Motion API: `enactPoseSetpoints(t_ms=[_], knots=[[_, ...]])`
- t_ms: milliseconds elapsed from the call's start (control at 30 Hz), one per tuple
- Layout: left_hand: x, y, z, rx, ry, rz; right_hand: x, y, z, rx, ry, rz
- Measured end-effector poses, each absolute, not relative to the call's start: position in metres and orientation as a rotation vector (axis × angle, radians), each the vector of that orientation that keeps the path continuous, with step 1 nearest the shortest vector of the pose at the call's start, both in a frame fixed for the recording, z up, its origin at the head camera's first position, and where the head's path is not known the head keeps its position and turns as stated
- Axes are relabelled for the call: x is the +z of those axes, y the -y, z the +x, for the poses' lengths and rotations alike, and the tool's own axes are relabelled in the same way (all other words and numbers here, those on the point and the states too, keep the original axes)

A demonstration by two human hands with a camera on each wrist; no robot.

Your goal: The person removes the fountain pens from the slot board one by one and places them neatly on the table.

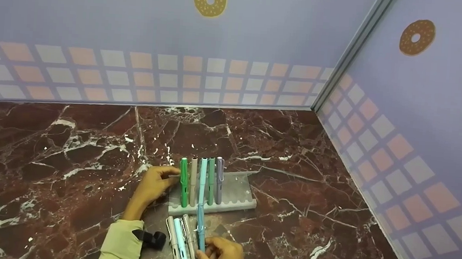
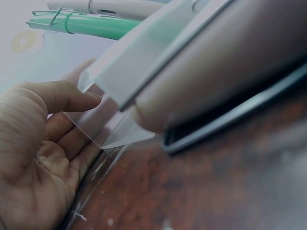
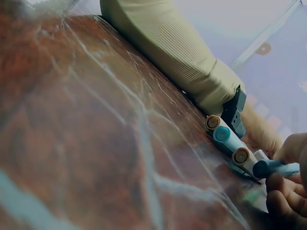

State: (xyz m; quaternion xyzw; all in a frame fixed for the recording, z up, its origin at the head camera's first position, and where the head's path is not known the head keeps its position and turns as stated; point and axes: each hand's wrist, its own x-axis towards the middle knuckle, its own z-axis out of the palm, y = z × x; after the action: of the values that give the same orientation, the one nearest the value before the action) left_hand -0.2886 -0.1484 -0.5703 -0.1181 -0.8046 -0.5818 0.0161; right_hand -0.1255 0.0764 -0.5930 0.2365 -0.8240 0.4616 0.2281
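Note:
A clear pen stand with a scalloped front edge carries several capped pens side by side: a green pen, a beige one, a light blue one, a dark green one and a grey-purple one. My left hand pinches the stand's left end; in the left wrist view the thumb lies against the clear plastic with fingers behind it. In front of the stand, my right hand pinches a blue pen near its lower end. The blue pen's upper end overlaps the stand's front edge.
Beside the blue pen lie loose pens: a grey pen, a light blue pen and another grey pen. A dark marble-patterned tabletop spreads around, bounded by a back wall and a right wall.

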Motion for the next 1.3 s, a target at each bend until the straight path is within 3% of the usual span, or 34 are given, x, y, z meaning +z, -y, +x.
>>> enactPoseSetpoints(t_ms=[1300], knots=[[-0.572,0.149,-0.290,-1.849,2.518,-0.348,-0.581,-0.076,-0.120,1.275,2.517,0.538]])
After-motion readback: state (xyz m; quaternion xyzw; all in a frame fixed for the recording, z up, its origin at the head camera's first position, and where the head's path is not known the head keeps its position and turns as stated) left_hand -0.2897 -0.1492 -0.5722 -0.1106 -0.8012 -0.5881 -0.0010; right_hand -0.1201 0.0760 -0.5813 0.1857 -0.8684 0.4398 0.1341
